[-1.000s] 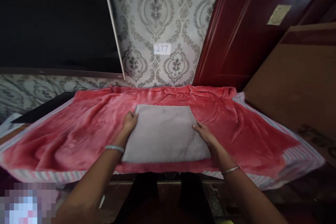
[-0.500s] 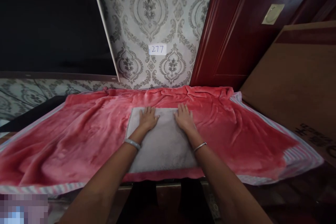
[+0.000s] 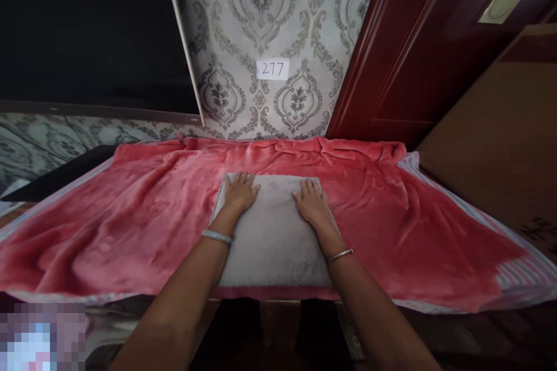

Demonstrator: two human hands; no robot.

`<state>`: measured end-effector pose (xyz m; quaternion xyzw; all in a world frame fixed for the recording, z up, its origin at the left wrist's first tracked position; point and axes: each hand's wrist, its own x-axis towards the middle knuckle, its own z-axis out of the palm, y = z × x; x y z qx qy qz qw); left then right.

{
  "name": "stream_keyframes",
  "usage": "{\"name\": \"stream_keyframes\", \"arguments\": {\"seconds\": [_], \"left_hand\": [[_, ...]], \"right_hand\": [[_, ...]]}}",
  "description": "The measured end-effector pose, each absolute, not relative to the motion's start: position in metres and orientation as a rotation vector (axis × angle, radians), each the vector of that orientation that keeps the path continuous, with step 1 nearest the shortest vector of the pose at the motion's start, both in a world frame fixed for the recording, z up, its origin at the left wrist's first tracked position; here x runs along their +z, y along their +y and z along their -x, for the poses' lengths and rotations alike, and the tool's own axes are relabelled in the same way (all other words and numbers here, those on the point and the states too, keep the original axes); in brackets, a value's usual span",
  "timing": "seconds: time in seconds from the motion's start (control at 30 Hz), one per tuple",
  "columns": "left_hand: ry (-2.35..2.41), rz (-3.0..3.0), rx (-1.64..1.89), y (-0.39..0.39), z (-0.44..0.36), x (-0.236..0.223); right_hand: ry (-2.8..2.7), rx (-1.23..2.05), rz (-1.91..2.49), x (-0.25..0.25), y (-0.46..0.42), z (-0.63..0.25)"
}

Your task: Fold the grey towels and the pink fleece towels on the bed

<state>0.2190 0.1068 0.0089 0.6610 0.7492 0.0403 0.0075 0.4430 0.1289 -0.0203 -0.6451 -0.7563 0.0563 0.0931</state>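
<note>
A grey plush cloth [image 3: 274, 237], squarish and flat, lies on a red-pink fleece blanket [image 3: 148, 226]. My left hand [image 3: 240, 191] rests palm down on the cloth's far left corner, its fingers spread. On the far right part of the cloth, my right hand [image 3: 311, 202] also lies flat with fingers extended. Neither hand grips anything. A bangle circles each wrist. Whether the cloth is folded in layers cannot be made out.
The blanket has a striped border and wrinkles along its back edge. Behind it are a dark screen [image 3: 96, 35], a patterned wall with a paper label [image 3: 272, 69] reading 277, and a dark red door [image 3: 418, 40]. A large cardboard box [image 3: 513, 127] stands at the right.
My hands have spread slightly apart on the grey cloth, the left toward its far left corner, the right toward its right edge. The camera view has shifted a little.
</note>
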Motion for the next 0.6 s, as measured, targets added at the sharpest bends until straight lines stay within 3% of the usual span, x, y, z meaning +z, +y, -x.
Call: {"name": "stream_keyframes", "arguments": {"seconds": [0.23, 0.6], "left_hand": [[2.447, -1.84, 0.203, 0.105, -0.178, 0.003], [2.413, -1.855, 0.35, 0.107, -0.178, -0.007]], "right_hand": [[-2.258, 0.186, 1.906, -0.022, 0.131, -0.446], [-2.226, 0.186, 1.856, -0.024, 0.132, -0.45]]}}
